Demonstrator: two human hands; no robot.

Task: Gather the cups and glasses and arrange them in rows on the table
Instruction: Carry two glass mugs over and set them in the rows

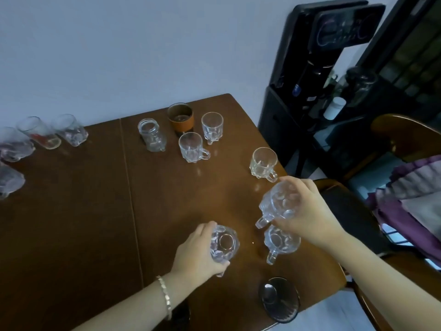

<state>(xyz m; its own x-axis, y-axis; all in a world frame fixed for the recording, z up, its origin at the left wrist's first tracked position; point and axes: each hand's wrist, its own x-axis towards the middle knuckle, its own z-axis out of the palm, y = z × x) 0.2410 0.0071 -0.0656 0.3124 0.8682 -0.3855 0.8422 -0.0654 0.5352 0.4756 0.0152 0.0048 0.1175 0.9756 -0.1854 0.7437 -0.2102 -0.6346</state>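
My left hand point(195, 253) grips a clear faceted glass mug point(225, 242) near the front of the brown table point(83, 223). My right hand point(307, 211) holds a second clear mug point(279, 204), tilted and lifted above a third mug point(280, 240) that stands on the table. More clear mugs stand at the right edge point(263, 163), in the middle point(192, 147) and behind it point(212, 126). A glass jar point(151, 134) and a brown-sleeved glass point(180, 118) stand at the back. Several printed tumblers point(39, 132) cluster at the far left.
A dark smoked glass point(279, 299) stands at the table's front edge near my right arm. A black water dispenser point(310, 80) stands beyond the table's right corner. A wooden chair point(405, 139) with purple cloth point(410, 199) is at the right.
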